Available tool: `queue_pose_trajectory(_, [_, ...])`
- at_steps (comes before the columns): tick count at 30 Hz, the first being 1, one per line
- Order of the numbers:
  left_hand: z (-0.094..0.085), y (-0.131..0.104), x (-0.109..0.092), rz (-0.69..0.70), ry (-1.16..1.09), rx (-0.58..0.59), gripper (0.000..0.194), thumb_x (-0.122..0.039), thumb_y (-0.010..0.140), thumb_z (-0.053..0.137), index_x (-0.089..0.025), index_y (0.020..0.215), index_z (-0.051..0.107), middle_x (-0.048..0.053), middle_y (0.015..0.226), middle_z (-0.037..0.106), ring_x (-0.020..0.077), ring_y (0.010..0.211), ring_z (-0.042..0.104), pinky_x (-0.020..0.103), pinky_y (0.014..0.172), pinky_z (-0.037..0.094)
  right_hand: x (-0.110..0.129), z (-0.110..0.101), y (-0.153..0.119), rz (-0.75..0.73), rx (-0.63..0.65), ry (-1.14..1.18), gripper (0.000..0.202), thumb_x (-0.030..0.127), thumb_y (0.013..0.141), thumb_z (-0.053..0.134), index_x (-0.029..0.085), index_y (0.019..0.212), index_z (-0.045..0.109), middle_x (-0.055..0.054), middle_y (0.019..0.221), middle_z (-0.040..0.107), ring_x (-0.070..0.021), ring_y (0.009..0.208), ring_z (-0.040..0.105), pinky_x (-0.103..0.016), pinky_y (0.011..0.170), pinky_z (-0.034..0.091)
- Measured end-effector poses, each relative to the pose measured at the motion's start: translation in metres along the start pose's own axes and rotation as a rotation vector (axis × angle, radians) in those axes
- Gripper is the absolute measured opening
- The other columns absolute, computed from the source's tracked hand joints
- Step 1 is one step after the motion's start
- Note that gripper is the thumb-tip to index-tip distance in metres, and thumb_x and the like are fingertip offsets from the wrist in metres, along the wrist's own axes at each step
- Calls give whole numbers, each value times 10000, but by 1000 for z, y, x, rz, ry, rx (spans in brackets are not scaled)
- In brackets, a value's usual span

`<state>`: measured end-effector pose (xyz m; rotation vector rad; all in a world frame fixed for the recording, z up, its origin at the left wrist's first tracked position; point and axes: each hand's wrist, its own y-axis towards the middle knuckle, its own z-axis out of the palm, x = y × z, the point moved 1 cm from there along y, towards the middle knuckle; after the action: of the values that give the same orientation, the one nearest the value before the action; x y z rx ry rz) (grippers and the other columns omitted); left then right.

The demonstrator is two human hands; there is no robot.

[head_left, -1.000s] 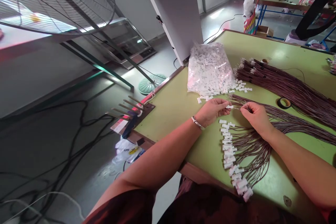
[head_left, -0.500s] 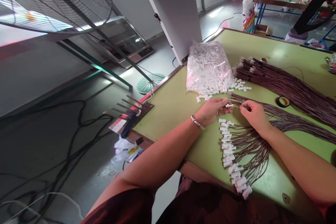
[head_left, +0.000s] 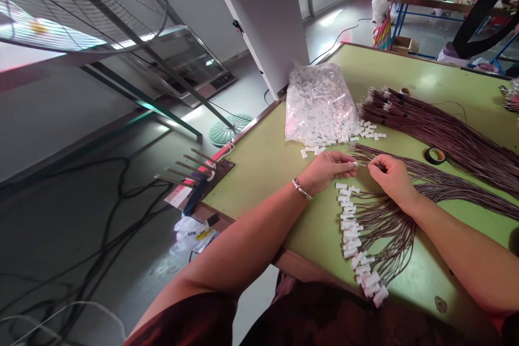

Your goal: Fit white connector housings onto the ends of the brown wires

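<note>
My left hand [head_left: 329, 172] pinches a small white connector [head_left: 356, 164] between thumb and fingers. Just right of it, my right hand [head_left: 387, 174] is closed on dark brown wires, one light wire end pointing at the connector. Whether that end is inside the connector is too small to tell. Below my hands lies a column of white connectors [head_left: 349, 225] with brown wires [head_left: 391, 221] running to the right. Loose brown wires [head_left: 441, 178] pass behind my right hand. A clear bag of white connectors [head_left: 320, 102] lies beyond my left hand, with loose pieces beside it.
On the green table [head_left: 251, 184] there are also a thick brown wire bundle [head_left: 438, 124], a black tape roll [head_left: 435, 155] and a smaller roll [head_left: 404, 92]. A rack of metal prongs [head_left: 194, 167] sits at the left edge. A fan [head_left: 89, 0] stands at upper left.
The connector in my left hand now sits deeper between the fingertips, with less of it showing, and the wire end is nearer to it. The whole view has shifted slightly.
</note>
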<state>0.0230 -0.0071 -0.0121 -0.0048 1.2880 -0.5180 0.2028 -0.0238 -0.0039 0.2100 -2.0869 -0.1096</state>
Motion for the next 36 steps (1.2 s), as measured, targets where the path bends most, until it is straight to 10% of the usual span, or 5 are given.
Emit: queue_pose_trajectory(36, [17, -3, 0, 164, 418, -70, 68, -118, 710, 645, -103, 771, 671, -17, 472, 601, 64, 440, 566, 163, 479, 489, 1, 4, 0, 40, 124, -33, 177, 317, 699, 504, 164, 612, 522, 36, 526, 435, -92, 515, 355, -222, 498, 294])
